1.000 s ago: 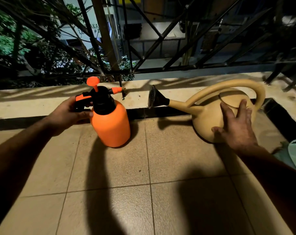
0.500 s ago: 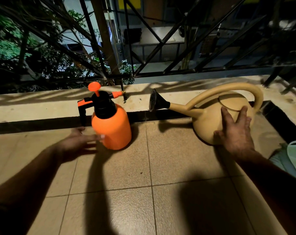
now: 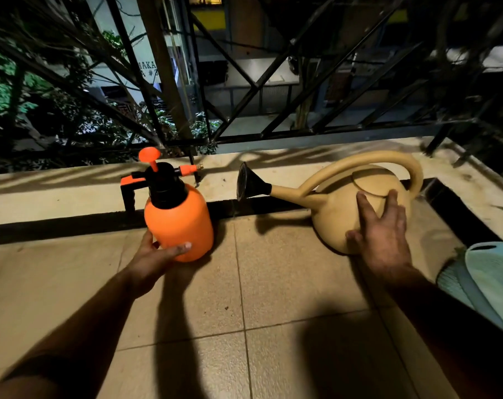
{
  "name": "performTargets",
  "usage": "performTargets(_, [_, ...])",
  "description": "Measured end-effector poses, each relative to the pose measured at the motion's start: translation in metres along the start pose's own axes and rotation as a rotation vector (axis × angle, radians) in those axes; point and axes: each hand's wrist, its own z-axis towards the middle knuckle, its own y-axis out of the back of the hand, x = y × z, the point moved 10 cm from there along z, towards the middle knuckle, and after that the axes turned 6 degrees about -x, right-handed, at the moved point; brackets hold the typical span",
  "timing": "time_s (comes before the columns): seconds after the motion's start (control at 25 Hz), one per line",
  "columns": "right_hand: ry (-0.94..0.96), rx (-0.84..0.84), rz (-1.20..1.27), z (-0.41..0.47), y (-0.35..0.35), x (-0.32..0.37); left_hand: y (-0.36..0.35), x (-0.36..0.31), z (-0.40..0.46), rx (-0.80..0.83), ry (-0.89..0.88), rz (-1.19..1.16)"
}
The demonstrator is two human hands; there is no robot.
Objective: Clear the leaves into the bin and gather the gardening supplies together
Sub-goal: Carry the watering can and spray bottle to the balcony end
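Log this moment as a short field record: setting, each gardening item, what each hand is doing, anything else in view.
setting: tiled floor beside a low ledge under a black metal railing, at night
sprayer: orange plastic pressure sprayer with black pump top, upright on the floor
can: tan plastic watering can with black rose, spout toward the sprayer, apart from it
left hand: cups the sprayer's base
right hand: fingers spread on the can's body
other: pale blue plastic item at right edge, cut off
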Motion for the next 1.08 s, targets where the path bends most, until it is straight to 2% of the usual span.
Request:
performTargets(0.12, [0.023, 0.024, -0.051, -0.002, 0.002, -0.002, 0.016, 0.010, -0.005, -0.060, 0.024, 0.118])
performTargets(0.24, [0.068, -0.024, -0.119, -0.012, 0.006, -0.006, 0.043, 0.015, -0.014, -0.141, 0.031, 0.334])
performTargets(0.36, [0.157, -0.135, -0.053, -0.021, 0.022, 0.005, 0.063, 0.005, -0.031, -0.303, -0.060, 0.627])
performTargets(0.4, [0.192, -0.156, 0.002, -0.022, 0.029, 0.014, 0.058, -0.001, -0.038, -0.307, -0.101, 0.713])
performTargets(0.44, [0.219, -0.154, 0.077, -0.022, 0.034, 0.023, 0.044, -0.006, -0.045, -0.236, -0.152, 0.817])
performTargets(0.52, [0.223, -0.094, 0.245, -0.019, 0.039, 0.040, -0.002, -0.015, -0.059, 0.013, -0.275, 1.008])
performTargets(0.6, [0.187, -0.032, 0.366, -0.018, 0.043, 0.054, -0.038, -0.039, -0.075, 0.114, -0.396, 0.977])
performTargets(0.72, [0.183, 0.029, 0.409, -0.023, 0.051, 0.075, -0.059, -0.098, -0.094, -0.005, -0.584, 0.822])
performTargets(0.88, [0.220, 0.063, 0.358, -0.033, 0.082, 0.102, -0.083, -0.156, -0.120, 0.042, -0.767, 0.963])
performTargets(1.08, [0.425, -0.095, 0.301, -0.067, 0.202, 0.160, -0.082, -0.250, -0.193, 0.000, -0.854, 1.018])
